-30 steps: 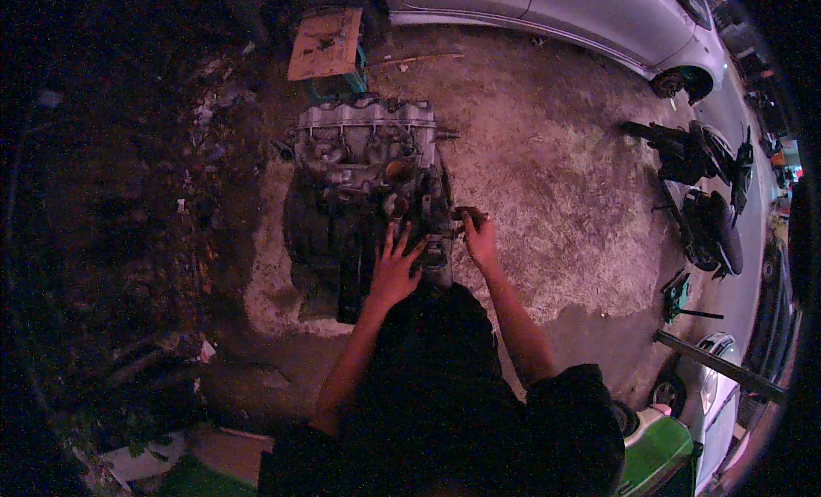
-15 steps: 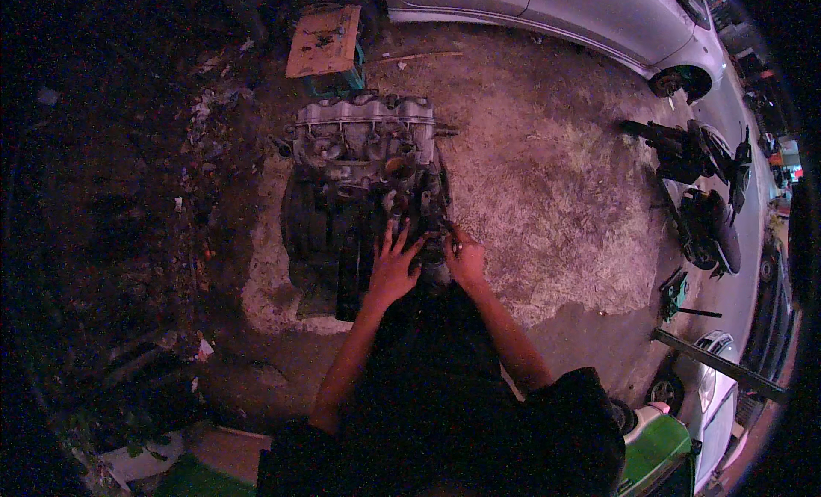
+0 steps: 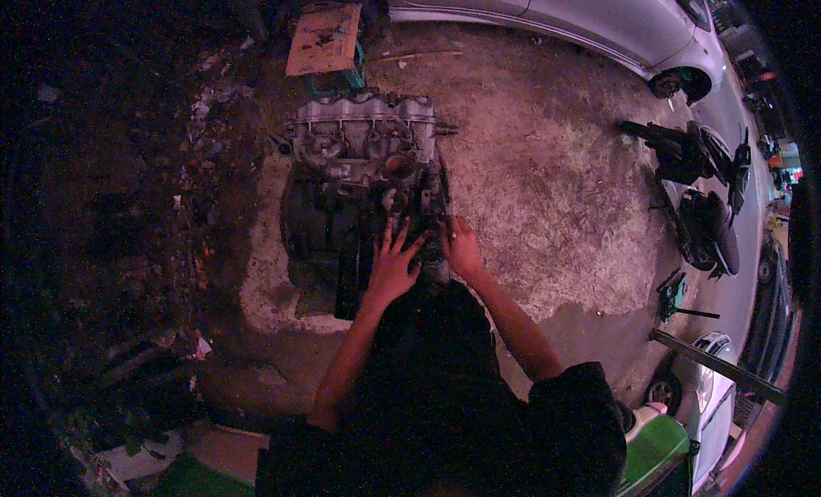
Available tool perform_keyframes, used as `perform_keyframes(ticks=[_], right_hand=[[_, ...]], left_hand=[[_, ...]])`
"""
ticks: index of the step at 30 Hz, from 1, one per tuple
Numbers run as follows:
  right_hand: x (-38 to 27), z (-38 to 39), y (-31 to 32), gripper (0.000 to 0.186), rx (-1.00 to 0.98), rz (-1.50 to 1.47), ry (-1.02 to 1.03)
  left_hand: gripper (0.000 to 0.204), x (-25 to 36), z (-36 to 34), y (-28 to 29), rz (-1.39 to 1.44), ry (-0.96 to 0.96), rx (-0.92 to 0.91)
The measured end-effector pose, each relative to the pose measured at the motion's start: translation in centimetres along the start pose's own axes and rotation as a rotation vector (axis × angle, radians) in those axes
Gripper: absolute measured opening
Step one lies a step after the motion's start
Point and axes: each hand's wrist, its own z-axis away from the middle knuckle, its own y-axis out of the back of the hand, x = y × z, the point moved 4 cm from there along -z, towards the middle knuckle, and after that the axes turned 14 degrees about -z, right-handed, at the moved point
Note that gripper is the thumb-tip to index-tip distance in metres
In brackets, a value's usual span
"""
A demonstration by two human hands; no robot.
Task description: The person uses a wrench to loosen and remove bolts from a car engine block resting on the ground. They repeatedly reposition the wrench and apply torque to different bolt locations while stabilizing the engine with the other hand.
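A car engine with a pale, ribbed metal top and darker lower parts stands on the ground in front of me. My left hand lies over its dark near part, fingers spread and pointing away from me. Beside it, at the engine's right near edge, my right hand has its fingers bent down against the dark parts. Whatever those fingers grip is hidden in the shadow. A round brownish opening shows on the engine beyond my left fingertips.
A wooden-topped stool with green legs stands just behind the engine. Beyond it is a silver car. Motorcycles are parked at the right, near a small green metal object. Dark litter covers the left ground.
My right hand has shifted slightly, its fingers now pointing more straight away from me and down at the engine's edge. My left hand stays nearly in place.
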Motion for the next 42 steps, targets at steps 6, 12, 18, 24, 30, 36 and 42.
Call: perform_keyframes(ticks=[6, 12, 18, 24, 30, 36, 42], right_hand=[[0.2, 1.4, -0.6, 0.061, -0.153, 0.207, 0.08], [1.3, 0.4, -0.8, 0.061, -0.145, 0.198, 0.055], [0.7, -0.2, -0.4, 0.054, -0.197, 0.245, 0.079], [2.1, -0.9, -1.4, 0.059, -0.133, 0.131, -0.01], [2.5, 1.3, -1.3, 0.056, -0.102, 0.289, 0.26], [5.0, -3.5, -1.7, 0.048, -0.027, -0.001, 0.003], [10.9, -8.8, -3.8, 0.027, -0.023, -0.156, -0.299]], left_hand=[[0.075, 0.1, -0.1, 0.3, -0.028, 0.017, -0.024], [0.072, 0.0, -0.1, -0.1, -0.027, 0.013, -0.056], [0.063, -0.1, -0.1, -0.5, -0.026, 0.019, -0.02], [0.07, 0.1, 0.0, -0.4, -0.045, 0.036, -0.041], [0.073, 0.2, 0.2, 0.0, -0.025, 0.036, -0.042], [0.076, 0.2, 0.0, -0.1, -0.013, 0.04, -0.047], [0.077, 0.2, 0.3, 0.0, -0.034, 0.03, -0.032]])
